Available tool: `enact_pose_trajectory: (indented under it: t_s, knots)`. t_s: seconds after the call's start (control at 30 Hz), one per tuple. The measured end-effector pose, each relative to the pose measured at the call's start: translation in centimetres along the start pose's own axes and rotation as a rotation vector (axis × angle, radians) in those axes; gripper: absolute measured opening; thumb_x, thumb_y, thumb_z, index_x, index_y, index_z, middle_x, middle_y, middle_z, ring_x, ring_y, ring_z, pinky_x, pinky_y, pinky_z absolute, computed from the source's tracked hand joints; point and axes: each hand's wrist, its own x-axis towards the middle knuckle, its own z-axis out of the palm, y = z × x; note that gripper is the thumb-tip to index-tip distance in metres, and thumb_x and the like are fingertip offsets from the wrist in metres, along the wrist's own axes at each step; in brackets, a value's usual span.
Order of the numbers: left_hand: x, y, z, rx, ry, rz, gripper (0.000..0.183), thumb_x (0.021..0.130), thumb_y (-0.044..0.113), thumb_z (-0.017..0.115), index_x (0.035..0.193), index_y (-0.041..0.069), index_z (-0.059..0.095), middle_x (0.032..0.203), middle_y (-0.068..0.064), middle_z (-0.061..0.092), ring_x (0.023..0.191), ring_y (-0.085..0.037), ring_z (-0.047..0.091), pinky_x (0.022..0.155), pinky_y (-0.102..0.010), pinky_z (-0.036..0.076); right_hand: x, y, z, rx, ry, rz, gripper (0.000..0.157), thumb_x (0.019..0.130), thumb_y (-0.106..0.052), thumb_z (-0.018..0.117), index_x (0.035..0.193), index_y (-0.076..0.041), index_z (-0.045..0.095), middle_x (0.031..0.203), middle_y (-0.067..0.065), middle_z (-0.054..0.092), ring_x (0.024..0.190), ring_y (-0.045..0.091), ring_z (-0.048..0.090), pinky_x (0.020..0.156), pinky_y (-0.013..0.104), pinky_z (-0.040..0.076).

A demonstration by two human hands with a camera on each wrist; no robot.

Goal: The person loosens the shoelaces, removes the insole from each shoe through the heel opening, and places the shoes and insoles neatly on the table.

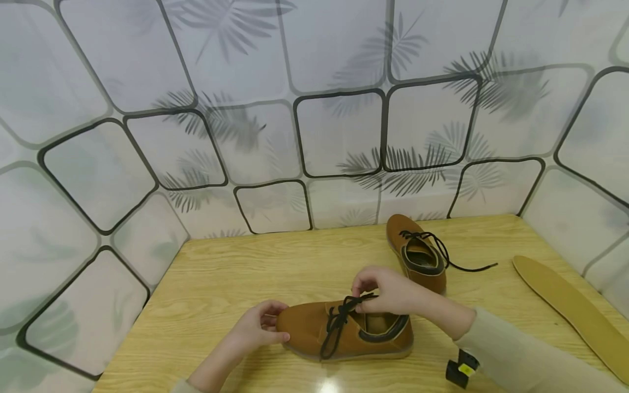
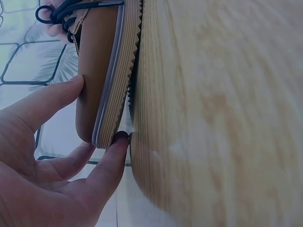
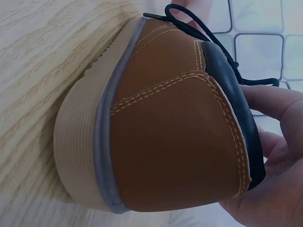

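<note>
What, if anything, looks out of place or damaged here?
A tan insole-shaped piece lies loose on the table, in neither the near shoe nor the far shoe, whose lace trails free. No damage stands out.

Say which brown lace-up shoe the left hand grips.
The front brown lace-up shoe: the left hand grips its toe, and the right hand is at its black shoelace. The rear brown lace-up shoe stands farther back; neither hand grips it.

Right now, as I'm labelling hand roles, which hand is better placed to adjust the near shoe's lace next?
The right hand, probably: it is at the black lace, while the left hand holds the toe.
</note>
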Motion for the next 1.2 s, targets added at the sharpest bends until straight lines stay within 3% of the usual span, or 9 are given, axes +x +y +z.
enact_pose_trajectory:
  t_s: [0.17, 0.4, 0.93, 1.2]
  knots:
    - [0.0, 0.1, 0.0, -0.001, 0.009, 0.000, 0.061, 0.074, 0.009, 0.080, 0.126, -0.001, 0.050, 0.121, -0.014, 0.055, 0.102, -0.020, 0.057, 0.086, -0.032, 0.052, 0.2, -0.2, -0.1, -0.018, 0.015, -0.032, 0.012, 0.080, -0.017, 0.075, 0.084, -0.018, 0.064, 0.084, -0.006, 0.062, 0.078, 0.009, 0.060, 0.073, 0.027, 0.050]
    - [0.0, 0.4, 0.0, -0.007, 0.006, 0.000, 0.061, 0.075, 0.010, 0.079, 0.127, -0.001, 0.050, 0.122, -0.015, 0.055, 0.101, -0.021, 0.058, 0.086, -0.032, 0.052, 0.2, -0.6, 0.1, -0.058, 0.043, -0.072, 0.010, 0.081, -0.019, 0.075, 0.085, -0.020, 0.066, 0.085, -0.007, 0.060, 0.074, 0.006, 0.055, 0.068, 0.024, 0.049]
    - [0.0, 0.1, -0.1, -0.062, -0.006, -0.023, 0.063, 0.075, 0.010, 0.079, 0.128, -0.002, 0.048, 0.118, -0.015, 0.057, 0.098, -0.020, 0.059, 0.085, -0.032, 0.053, 0.5, 0.0, 0.7, 0.095, 0.049, -0.035, 0.006, 0.079, -0.014, 0.076, 0.080, -0.011, 0.070, 0.075, -0.002, 0.061, 0.065, 0.006, 0.054, 0.060, 0.020, 0.048]
    - [0.0, -0.3, -0.1, -0.078, -0.005, -0.034, 0.063, 0.075, 0.009, 0.079, 0.129, -0.002, 0.047, 0.119, -0.014, 0.056, 0.096, -0.018, 0.058, 0.085, -0.033, 0.053, 0.5, 0.3, 0.8, 0.155, 0.065, 0.029, 0.005, 0.079, -0.008, 0.071, 0.081, -0.004, 0.068, 0.072, -0.003, 0.055, 0.065, 0.007, 0.049, 0.059, 0.019, 0.044]
